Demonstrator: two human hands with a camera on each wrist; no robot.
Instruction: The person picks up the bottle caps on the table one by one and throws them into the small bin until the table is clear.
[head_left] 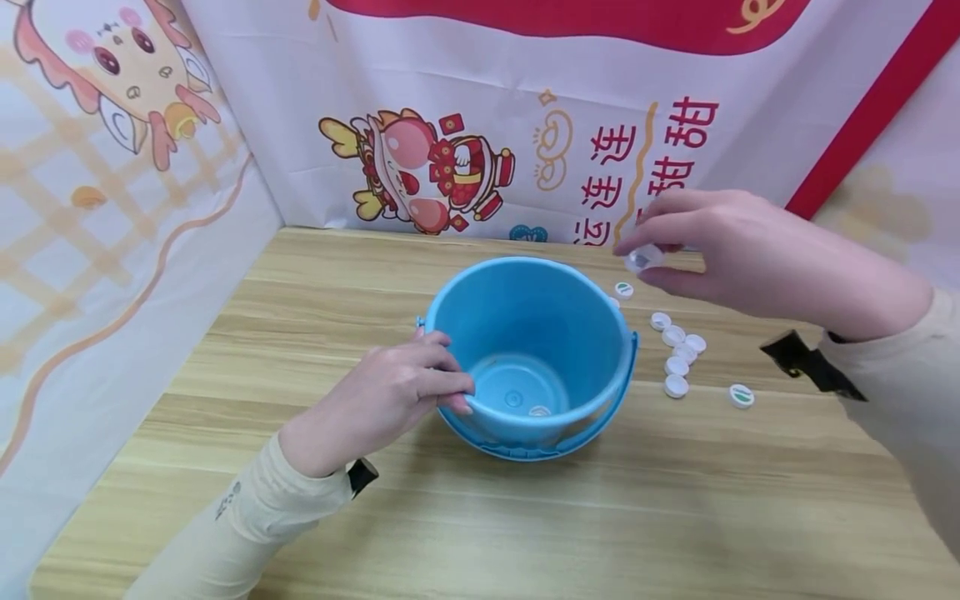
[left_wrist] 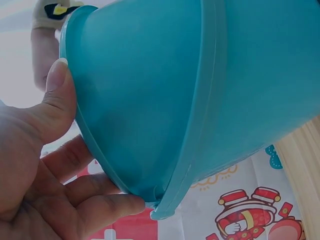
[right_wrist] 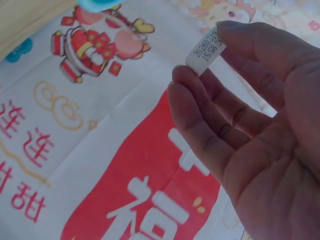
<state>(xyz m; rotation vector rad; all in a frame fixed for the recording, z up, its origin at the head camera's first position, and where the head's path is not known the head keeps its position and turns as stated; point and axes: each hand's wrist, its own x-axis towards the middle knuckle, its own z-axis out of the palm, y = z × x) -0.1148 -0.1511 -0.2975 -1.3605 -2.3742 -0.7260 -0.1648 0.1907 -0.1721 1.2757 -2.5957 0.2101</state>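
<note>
Right hand (head_left: 716, 250) pinches white cap (right_wrist: 204, 54), left hand (head_left: 397, 375) grips blue bucket (head_left: 532, 317); likely mid-transfer, next needs cap over bucket

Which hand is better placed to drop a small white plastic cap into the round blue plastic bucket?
Probably the right hand: it pinches one cap in midair, while the left hand grips the bucket by its rim.

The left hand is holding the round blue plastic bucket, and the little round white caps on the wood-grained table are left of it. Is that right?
Wrong side: the caps on the table are to the right of the bucket, as the head view shows. The left hand does hold the bucket.
</note>
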